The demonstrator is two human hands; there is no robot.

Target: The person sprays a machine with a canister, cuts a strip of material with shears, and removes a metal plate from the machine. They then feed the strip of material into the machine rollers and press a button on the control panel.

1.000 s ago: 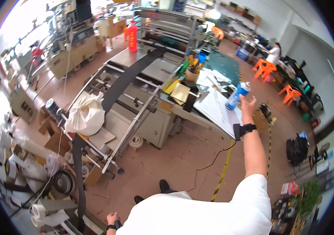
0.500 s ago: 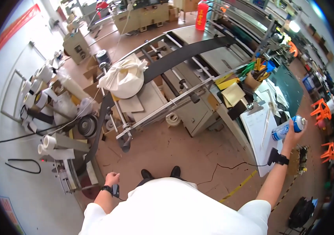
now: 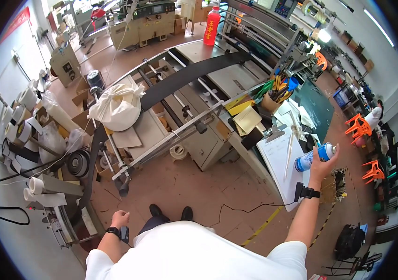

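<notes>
Blue spray can [image 3: 304,162] in right hand [image 3: 321,168]
Fingers wrap it near a clipboard [image 3: 272,156]; left hand's [image 3: 120,219] fingers curl inward.

spray can [image 3: 305,162]: blue and white cylinder with a pale top
can's pose: tilted far over, top end pointing right and slightly up
can's place: in the right hand [image 3: 321,169]

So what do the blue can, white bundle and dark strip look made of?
Blue can: probably metal; glossy, rigid cylinder. White bundle: likely cloth outside, matte with soft gathered folds. Dark strip: matte, flexible where it curves down; fabric or rubber, unclear which.
</notes>
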